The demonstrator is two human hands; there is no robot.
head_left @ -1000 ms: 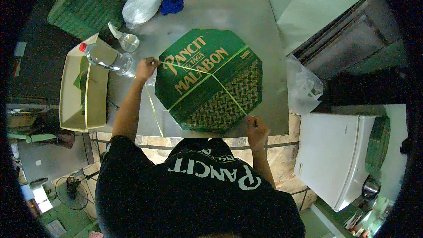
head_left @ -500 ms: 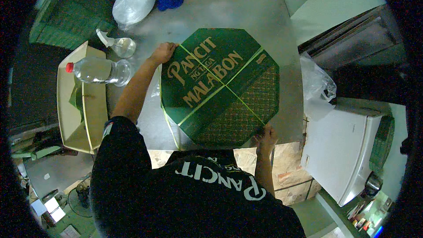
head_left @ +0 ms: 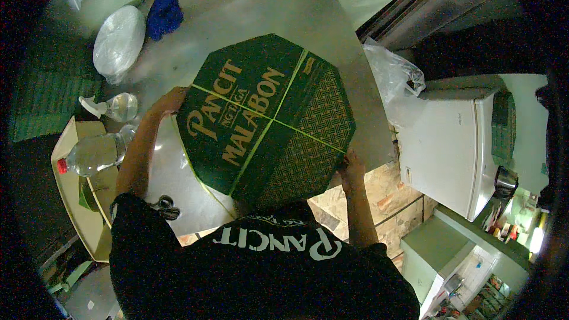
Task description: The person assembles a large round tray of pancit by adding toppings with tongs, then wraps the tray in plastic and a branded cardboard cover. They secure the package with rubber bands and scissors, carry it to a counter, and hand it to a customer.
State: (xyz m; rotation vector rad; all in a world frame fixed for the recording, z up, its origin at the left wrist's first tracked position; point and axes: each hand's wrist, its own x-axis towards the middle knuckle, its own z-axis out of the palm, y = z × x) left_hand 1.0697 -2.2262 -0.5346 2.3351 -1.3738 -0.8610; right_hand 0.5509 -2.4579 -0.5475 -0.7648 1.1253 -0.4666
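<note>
An octagonal green box [head_left: 255, 142] with printed lettering and a woven-pattern panel lies before me, close to my shirt front. Pale yellow-green twine [head_left: 274, 120] crosses over its lid, and a loose length hangs off the near left side. My left hand [head_left: 173, 101] is closed on the box's far left edge, where one strand runs over; its fingertips are partly hidden. At the near right edge, the fingers of my right hand [head_left: 352, 167] are pinched together where another strand comes down. Scissors [head_left: 168, 207] with dark handles lie beside my left sleeve.
The box is on a metal table [head_left: 249, 6]. Left stand a clear bottle [head_left: 95, 155], a spray bottle [head_left: 122, 107] and a cream tray [head_left: 71, 201]. Farther back are a wrapped plastic bundle [head_left: 120, 41] and blue cloth [head_left: 165, 10]. Right: plastic bag [head_left: 394, 74], white appliance [head_left: 447, 148].
My view has turned, so the table and its items appear rotated counterclockwise. The box appears farther left, with both hands still at its edges. The scissors have come into sight.
</note>
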